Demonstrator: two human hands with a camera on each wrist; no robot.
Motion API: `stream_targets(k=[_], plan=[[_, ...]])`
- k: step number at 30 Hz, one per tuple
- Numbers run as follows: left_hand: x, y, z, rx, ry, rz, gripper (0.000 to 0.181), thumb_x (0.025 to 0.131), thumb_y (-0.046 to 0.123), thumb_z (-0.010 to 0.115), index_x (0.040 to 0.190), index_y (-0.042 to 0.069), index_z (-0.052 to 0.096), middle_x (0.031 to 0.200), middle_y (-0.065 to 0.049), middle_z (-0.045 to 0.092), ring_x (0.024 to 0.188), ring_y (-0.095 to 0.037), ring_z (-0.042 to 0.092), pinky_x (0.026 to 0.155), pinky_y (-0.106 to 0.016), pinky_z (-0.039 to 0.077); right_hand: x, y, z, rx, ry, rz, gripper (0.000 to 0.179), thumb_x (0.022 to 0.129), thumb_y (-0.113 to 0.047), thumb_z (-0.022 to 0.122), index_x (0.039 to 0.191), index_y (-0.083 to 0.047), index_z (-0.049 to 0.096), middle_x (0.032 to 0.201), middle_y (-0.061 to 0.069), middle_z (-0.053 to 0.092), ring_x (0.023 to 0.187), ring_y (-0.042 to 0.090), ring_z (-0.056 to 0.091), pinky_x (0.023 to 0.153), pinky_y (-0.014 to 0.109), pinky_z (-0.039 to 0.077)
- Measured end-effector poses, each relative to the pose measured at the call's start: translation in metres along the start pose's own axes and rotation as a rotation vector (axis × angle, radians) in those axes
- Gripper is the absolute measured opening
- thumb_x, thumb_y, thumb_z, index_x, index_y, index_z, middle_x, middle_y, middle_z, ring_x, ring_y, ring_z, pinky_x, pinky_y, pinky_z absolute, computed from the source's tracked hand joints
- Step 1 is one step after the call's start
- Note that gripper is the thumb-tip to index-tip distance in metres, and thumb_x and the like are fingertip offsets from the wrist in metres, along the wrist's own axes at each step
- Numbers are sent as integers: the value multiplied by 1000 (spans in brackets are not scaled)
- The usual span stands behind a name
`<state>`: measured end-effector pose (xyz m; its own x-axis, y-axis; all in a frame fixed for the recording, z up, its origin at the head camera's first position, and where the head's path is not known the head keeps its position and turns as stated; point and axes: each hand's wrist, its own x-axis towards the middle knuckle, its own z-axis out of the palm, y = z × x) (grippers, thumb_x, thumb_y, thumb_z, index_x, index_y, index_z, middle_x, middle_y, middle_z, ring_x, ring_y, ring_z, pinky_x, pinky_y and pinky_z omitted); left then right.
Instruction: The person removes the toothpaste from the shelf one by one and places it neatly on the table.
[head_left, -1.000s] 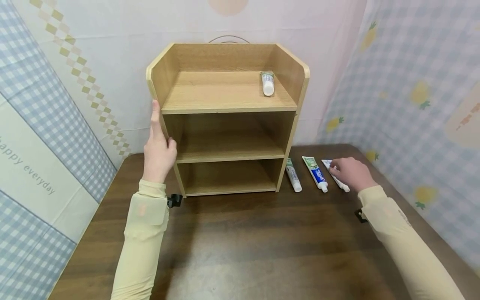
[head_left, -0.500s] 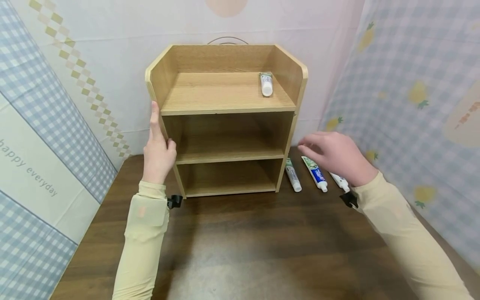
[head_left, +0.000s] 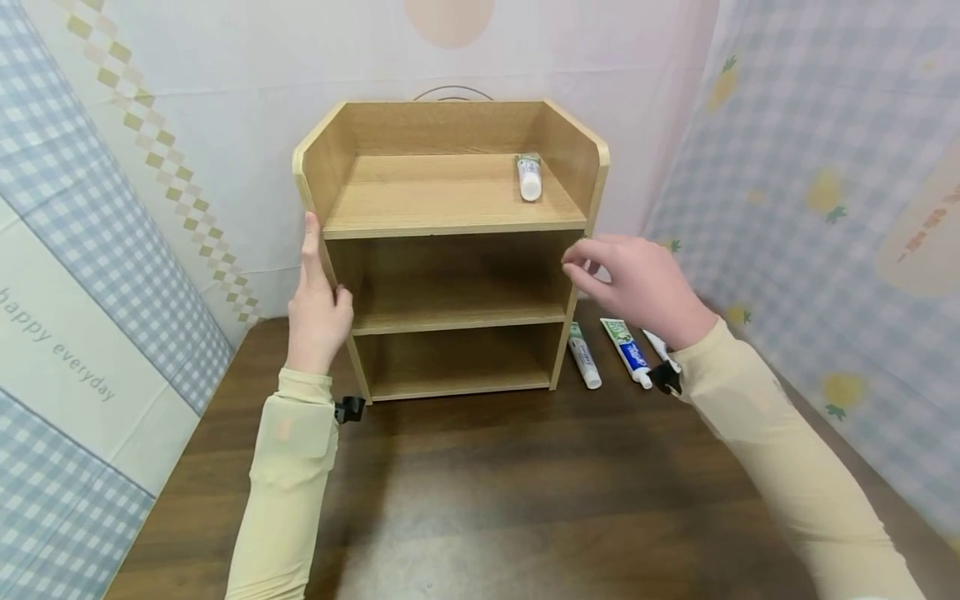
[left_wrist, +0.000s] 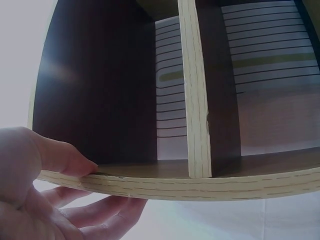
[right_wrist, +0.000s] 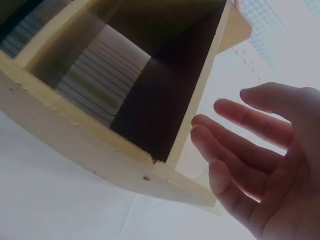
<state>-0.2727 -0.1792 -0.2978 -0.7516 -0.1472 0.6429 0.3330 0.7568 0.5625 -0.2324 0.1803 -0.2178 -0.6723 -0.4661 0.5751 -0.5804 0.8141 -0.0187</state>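
My left hand [head_left: 317, 321] holds the left side panel of a light wooden shelf unit [head_left: 453, 227]. In the left wrist view the thumb [left_wrist: 67, 159] lies inside the panel edge and the other fingers are outside it. My right hand [head_left: 637, 283], loosely bent and holding nothing, hovers by the unit's right edge; the right wrist view shows its fingers [right_wrist: 240, 150] spread apart, close to the wood. A toothpaste tube [head_left: 529, 178] with a white cap lies on the top shelf at the right.
Right of the unit, on the dark wooden table [head_left: 450, 500], lie a grey-green toothpaste tube [head_left: 584, 358], a blue-green toothpaste tube [head_left: 628, 353] and a white tube [head_left: 657, 342] partly hidden by the right arm. Patterned cloth [head_left: 795, 167] hangs around the table.
My right hand has risen from the rightmost tube and moved left to the unit's right edge. The left hand keeps its place on the panel. The view has tilted slightly.
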Motion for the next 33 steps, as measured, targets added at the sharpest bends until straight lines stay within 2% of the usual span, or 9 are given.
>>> stream_targets(k=[4, 9, 13, 19, 27, 30, 33], plan=[[1, 0, -1, 0, 8, -2, 92, 86, -3, 44, 155, 37, -1, 163, -2, 21, 50, -28, 34, 49, -37, 31, 18, -8, 0, -38, 65, 31, 15, 93, -20, 58, 94, -12, 70, 83, 3, 70, 74, 21, 62, 60, 39, 46], [1, 0, -2, 2, 12, 1, 91, 86, -3, 44, 155, 36, -1, 163, -3, 21, 51, -28, 34, 49, -38, 31, 41, -18, 5, -79, 210, 52, 17, 91, -17, 55, 88, -8, 69, 81, 7, 71, 69, 26, 61, 56, 39, 44], [1, -1, -2, 5, 17, -1, 92, 86, -3, 44, 155, 37, -1, 162, -4, 22, 51, -28, 34, 49, -38, 31, 60, -20, 10, -104, 242, 55, 17, 91, -14, 53, 93, -5, 68, 82, 11, 70, 74, 29, 62, 57, 40, 45], [0, -1, -1, -2, 19, 9, 92, 86, -3, 45, 155, 37, 0, 162, -7, 24, 50, -27, 33, 49, -38, 31, 86, -16, 15, -189, 162, 88, 23, 92, -15, 50, 107, -3, 62, 82, 17, 65, 76, 36, 60, 57, 45, 47], [0, 1, 1, -13, 14, 27, 92, 86, -4, 45, 155, 36, -1, 162, -5, 24, 48, -24, 31, 47, -36, 30, 105, -1, 21, -247, -56, 189, 47, 92, -26, 50, 134, -4, 50, 104, 25, 66, 96, 43, 60, 81, 52, 47], [-1, 1, 2, -10, 10, 31, 92, 86, -5, 45, 155, 35, 0, 162, -4, 23, 48, -24, 31, 47, -36, 30, 110, 3, 24, -255, -109, 220, 51, 95, -31, 49, 139, -5, 46, 109, 26, 66, 100, 44, 60, 83, 53, 48], [-1, 2, 2, -7, 9, 32, 92, 86, -5, 45, 155, 35, 0, 162, -2, 23, 48, -24, 31, 47, -36, 30, 117, 6, 27, -259, -137, 236, 50, 96, -34, 47, 137, -5, 45, 105, 25, 67, 99, 43, 62, 80, 53, 49]])
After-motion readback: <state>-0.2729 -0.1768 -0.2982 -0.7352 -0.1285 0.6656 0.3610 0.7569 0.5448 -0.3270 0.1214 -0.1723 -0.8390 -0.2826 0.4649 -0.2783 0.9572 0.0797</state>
